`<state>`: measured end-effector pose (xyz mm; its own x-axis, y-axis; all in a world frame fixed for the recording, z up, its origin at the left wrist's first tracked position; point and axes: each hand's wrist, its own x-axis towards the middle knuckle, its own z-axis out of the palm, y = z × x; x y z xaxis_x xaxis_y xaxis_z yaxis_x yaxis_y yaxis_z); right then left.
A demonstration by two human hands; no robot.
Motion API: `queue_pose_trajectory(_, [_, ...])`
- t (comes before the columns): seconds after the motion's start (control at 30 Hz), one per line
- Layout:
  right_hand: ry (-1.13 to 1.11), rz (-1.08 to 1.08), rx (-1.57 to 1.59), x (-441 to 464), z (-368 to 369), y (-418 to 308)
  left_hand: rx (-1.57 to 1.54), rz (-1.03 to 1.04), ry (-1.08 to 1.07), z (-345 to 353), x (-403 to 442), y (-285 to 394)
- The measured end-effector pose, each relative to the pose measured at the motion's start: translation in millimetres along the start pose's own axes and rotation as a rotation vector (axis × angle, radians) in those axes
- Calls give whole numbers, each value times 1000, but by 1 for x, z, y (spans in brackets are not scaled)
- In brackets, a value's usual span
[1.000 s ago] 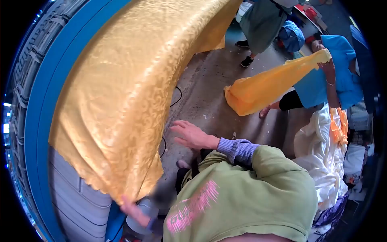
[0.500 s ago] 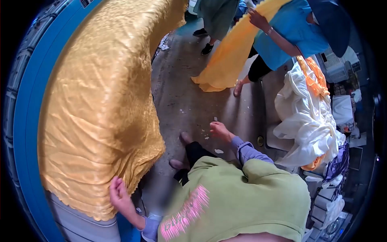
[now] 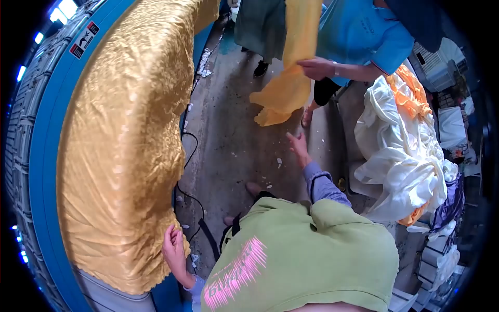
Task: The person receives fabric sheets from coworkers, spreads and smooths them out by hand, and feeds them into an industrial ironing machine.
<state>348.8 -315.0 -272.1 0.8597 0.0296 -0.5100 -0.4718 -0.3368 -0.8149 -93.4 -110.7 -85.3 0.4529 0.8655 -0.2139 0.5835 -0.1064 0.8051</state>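
Observation:
A large golden satin cloth (image 3: 119, 156) is draped over a long blue-framed machine on the left, its scalloped edge hanging down on my side. My left hand (image 3: 175, 252) is at the near corner of this cloth, fingers loosely extended and apart; whether they touch the edge cannot be made out. Over the floor in the middle, my right hand (image 3: 300, 148) reaches forward with its fingers apart and nothing in it. Beyond it hangs a yellow-orange cloth (image 3: 283, 93), gripped by the hand (image 3: 317, 68) of a co-worker in a blue shirt.
White and orange fabric (image 3: 397, 151) is heaped on the right, beside a dark purple cloth (image 3: 449, 203). A black cable (image 3: 193, 156) runs along the floor next to the blue machine frame (image 3: 44, 171). Another person in a dark apron (image 3: 260, 31) stands at the back.
My right hand has moved forward and its fingers have spread. My left hand has shifted right, and the golden cloth's near edge hangs straighter. The co-worker's hand has come lower on the yellow-orange cloth.

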Motion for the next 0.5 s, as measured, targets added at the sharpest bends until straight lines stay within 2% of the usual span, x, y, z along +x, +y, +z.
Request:
queue_pose_trajectory(0.1, [364, -357, -149, 53, -6, 17, -89, -37, -57, 34, 12, 31])
queue_pose_trajectory(0.17, [257, -680, -14, 81, -12, -3, -198, -54, -152, 61, 25, 37])
queue_pose_trajectory(0.23, [59, -715, 91, 90, -12, -39, -171, -58, -262, 90, 45, 47])
queue_pose_trajectory(0.27, [-41, -721, 143, 93, -11, -58, -176, -22, -284, 108, 56, 52])
queue_pose_trajectory(0.3, [-219, -654, 269, 42, -1, -111, -181, 13, -307, 128, 68, 58])
queue_pose_trajectory(0.4, [-304, -386, 440, 71, 39, -124, -213, 88, -444, 184, 110, 72])
queue_pose_trajectory(0.5, [-590, -184, 547, -5, 42, -172, -118, 268, -446, 233, 139, 89])
